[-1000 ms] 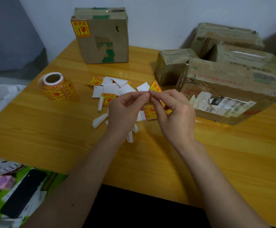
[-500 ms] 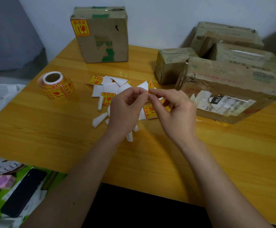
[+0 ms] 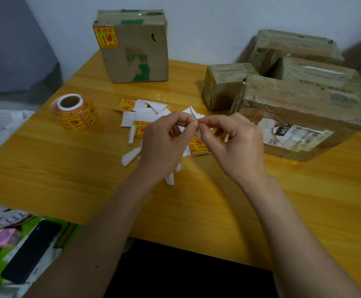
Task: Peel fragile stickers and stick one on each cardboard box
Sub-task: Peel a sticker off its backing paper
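Wood counter (image 3: pixel 67 168) set vs. white wall. Sticker (image 3: pixel 197 121) pinched edge-on btwn left hand (image 3: pixel 166 143) & right hand (image 3: pixel 235 143), both grips closed on it, above paper scraps (image 3: pixel 145 115). Boxes (image 3: pixel 300 112) shut, contents unseen; one box (image 3: pixel 134 46) behind scraps labelled.

Your left hand (image 3: pixel 164 145) and right hand (image 3: pixel 237 145) pinch a sticker (image 3: pixel 197 121) almost wholly hidden between fingertips — only an edge shows. Your left hand also covers part of the paper scraps (image 3: pixel 145 114). Right of the hands, the label (image 3: pixel 291 136) print is too small to read — the far box (image 3: pixel 293 47) is half-hidden.
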